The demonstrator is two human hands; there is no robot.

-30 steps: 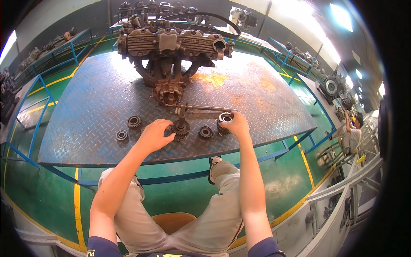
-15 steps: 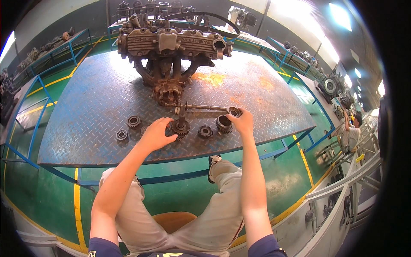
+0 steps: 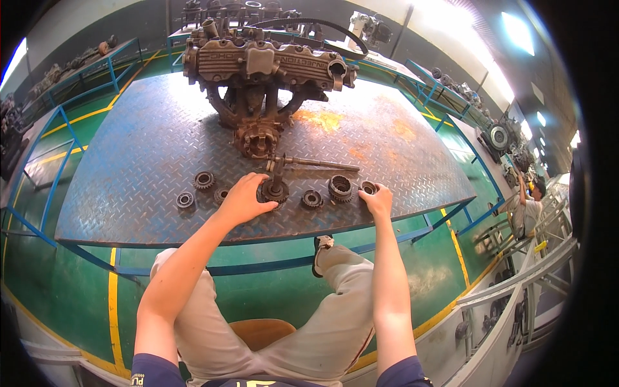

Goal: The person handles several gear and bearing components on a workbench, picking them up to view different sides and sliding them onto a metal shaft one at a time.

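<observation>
My left hand curves its thumb and fingers around the left side of a dark gear, from which a short upright shaft rises. My right hand pinches a small metal ring gear at the tabletop, right of a taller, hollow toothed gear. Between the hands lies a flat dark gear. A long thin shaft stretches across the table behind them. To the left are a toothed gear and a smaller ring; another gear is partly covered by my left hand.
The patterned metal table has blue legs and a front edge close to my knees. A large engine stands at its back. Side benches carry other machine parts. A person is at the far right.
My right hand has carried the small ring gear from above the taller gear down to the tabletop on its right. My left hand stays around its gear.
</observation>
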